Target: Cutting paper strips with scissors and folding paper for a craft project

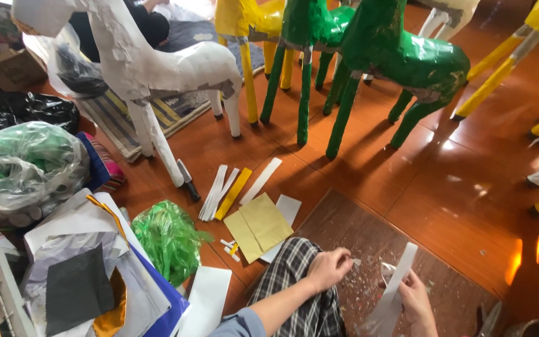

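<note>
Right hand [418,298] grips white paper strip [397,287], long axis running up-right to down-left over brown board [369,231] on floor. Left hand [329,267] pinched shut just left of strip, nearer its middle; contents unclear.

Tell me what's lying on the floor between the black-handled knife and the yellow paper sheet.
In the head view, loose paper strips, white and one yellow, lie between the knife and the yellow sheet.

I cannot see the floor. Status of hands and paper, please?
Left hand pinching scraps. Right hand holds white paper strip and scissors. Nothing blocking.
</note>
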